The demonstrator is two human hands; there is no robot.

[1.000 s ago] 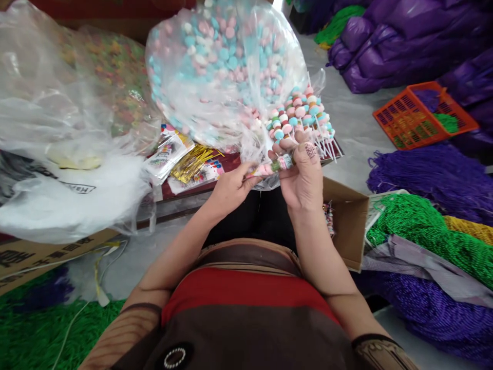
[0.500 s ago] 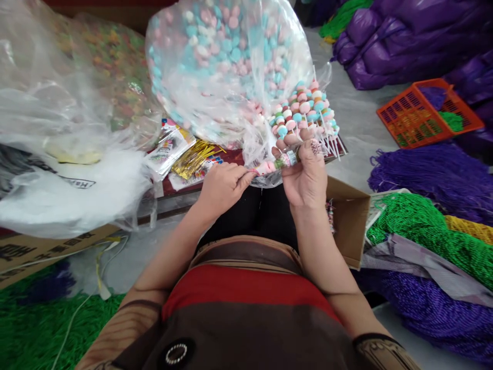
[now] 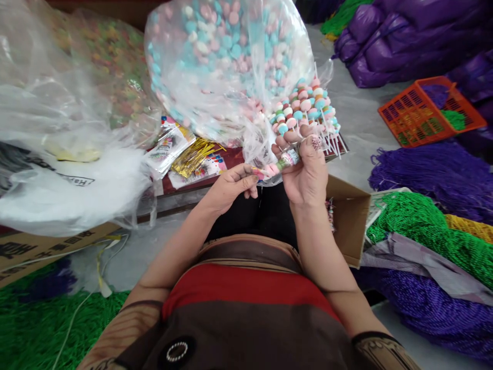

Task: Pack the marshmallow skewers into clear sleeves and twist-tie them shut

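A marshmallow candy skewer (image 3: pixel 285 160) in a printed clear wrapper lies across my right hand (image 3: pixel 306 172), whose fingers and thumb are closed around it. The pink end of its wrapper (image 3: pixel 262 173) points left into my left hand (image 3: pixel 235 186), where thumb and forefinger pinch at it. What lies between those fingertips is partly hidden. Just beyond my right hand, several unwrapped candy skewers (image 3: pixel 304 105) with white sticks are piled on the table. Gold twist ties (image 3: pixel 194 156) lie left of the hands, beside silvery printed wrappers (image 3: pixel 169 149).
A big clear bag of pink, blue and white marshmallows (image 3: pixel 227 56) stands behind the hands. Left of it is a bag of colourful sweets (image 3: pixel 123 67). An open cardboard box (image 3: pixel 350 218) sits at my right. An orange basket (image 3: pixel 408 121) and cord bundles (image 3: pixel 419 221) lie farther right.
My left hand has slid left along the skewer to the wrapper's end and rolled over, with its lower fingers now loosened. My right hand keeps its hold.
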